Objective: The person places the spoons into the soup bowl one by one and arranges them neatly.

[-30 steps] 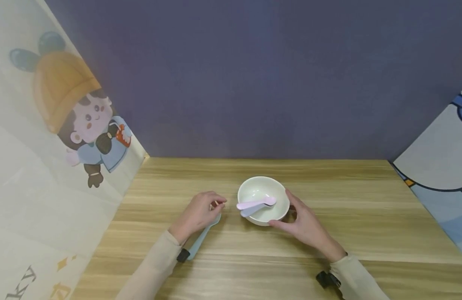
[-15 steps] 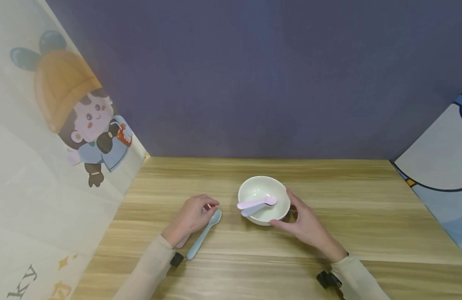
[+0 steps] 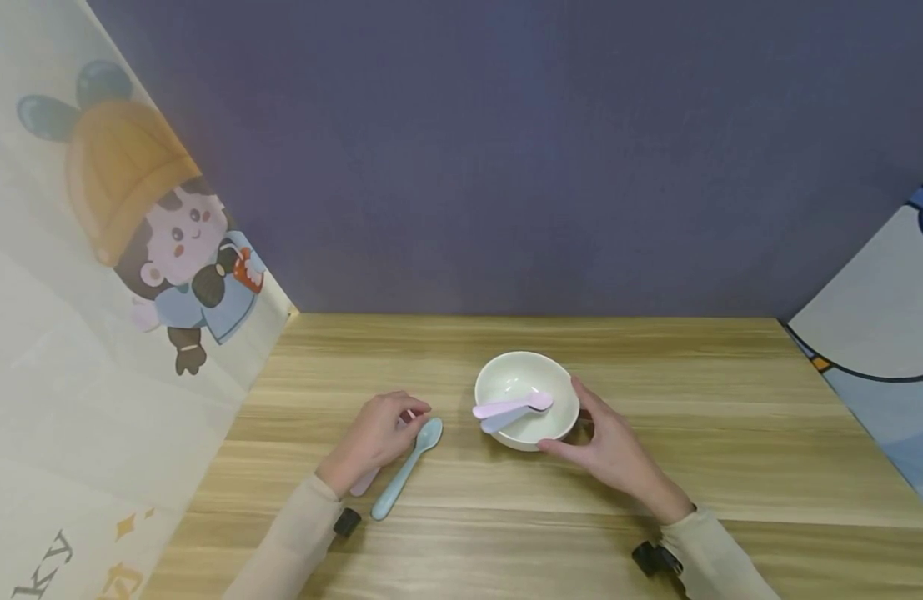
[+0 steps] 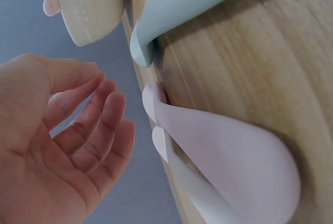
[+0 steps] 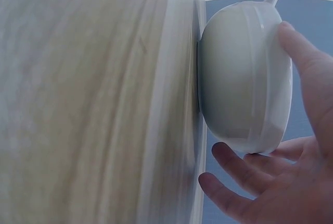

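Observation:
My right hand (image 3: 619, 446) holds the white bowl (image 3: 515, 373) by its right side, thumb at the near rim and fingers round the far side. Inside the bowl lie a pink spoon (image 3: 499, 409) and a lilac spoon (image 3: 499, 422), handles over the left rim. My left hand (image 3: 374, 433) hovers left of the bowl, fingers loosely bent with nothing between them, as the left wrist view confirms. Beside it on the table is a light teal spoon (image 3: 403, 475). Under that hand rest another pink spoon (image 4: 234, 151) and a pale spoon (image 4: 200, 190), mostly hidden from the head view.
The wooden table (image 3: 656, 350) meets a dark blue-grey panel (image 3: 536, 167) behind. A pale panel with a cartoon figure (image 3: 183, 233) rises on the left, and another printed panel (image 3: 866, 333) stands on the right.
My left hand has drawn back leftward from near the bowl, uncovering the teal spoon and part of a pink handle. The right hand and bowl have stayed put.

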Tool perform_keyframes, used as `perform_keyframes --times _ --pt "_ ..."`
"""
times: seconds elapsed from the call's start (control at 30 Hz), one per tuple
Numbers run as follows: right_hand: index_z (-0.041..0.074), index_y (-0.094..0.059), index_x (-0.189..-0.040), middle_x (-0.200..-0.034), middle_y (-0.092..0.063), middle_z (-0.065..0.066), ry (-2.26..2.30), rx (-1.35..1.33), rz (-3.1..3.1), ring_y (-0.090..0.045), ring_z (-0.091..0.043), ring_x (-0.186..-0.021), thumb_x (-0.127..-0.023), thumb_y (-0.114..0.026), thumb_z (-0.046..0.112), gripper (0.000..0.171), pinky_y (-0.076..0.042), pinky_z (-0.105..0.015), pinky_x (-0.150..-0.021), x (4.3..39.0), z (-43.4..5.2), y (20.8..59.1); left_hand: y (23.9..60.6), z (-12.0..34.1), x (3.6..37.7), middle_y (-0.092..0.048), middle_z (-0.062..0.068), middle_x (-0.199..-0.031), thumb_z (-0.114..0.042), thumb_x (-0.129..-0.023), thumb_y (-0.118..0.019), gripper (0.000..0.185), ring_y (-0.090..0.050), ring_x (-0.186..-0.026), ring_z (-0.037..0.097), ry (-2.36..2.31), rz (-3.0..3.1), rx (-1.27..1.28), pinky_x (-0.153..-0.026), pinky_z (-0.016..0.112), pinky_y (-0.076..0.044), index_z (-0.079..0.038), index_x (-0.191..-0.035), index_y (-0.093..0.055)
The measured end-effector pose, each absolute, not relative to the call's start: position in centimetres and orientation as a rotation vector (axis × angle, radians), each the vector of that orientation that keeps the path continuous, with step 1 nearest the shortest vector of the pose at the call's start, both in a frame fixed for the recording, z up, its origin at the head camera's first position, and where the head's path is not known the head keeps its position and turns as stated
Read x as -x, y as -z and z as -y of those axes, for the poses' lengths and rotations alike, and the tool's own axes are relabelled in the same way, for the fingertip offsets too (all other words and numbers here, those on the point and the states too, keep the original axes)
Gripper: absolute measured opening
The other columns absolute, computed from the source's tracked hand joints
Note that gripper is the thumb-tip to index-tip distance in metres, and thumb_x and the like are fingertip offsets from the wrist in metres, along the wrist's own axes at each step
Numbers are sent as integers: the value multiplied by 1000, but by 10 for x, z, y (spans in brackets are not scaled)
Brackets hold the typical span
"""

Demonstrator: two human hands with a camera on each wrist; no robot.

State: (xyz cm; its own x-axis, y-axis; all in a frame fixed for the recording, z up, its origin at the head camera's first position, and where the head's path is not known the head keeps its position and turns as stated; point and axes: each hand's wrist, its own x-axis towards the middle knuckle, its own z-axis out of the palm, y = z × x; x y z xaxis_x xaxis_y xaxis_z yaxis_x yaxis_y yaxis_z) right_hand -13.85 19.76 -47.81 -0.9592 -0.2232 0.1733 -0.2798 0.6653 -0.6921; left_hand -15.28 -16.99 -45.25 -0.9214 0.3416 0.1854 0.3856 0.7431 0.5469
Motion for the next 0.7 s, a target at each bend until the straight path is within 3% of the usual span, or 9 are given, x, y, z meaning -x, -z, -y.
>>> perform_keyframes --times 0.7 --pt "-3 -31 -164 -161 -48 -27 -1185 -422 2793 -69 -36 -124 -79 -91 56 120 -50 -62 -111 138 -197 476 457 178 151 -79 3 -96 -12 -99 -73 17 -71 -83 12 880 2883 580 -76 28 -60 -4 -111 -82"
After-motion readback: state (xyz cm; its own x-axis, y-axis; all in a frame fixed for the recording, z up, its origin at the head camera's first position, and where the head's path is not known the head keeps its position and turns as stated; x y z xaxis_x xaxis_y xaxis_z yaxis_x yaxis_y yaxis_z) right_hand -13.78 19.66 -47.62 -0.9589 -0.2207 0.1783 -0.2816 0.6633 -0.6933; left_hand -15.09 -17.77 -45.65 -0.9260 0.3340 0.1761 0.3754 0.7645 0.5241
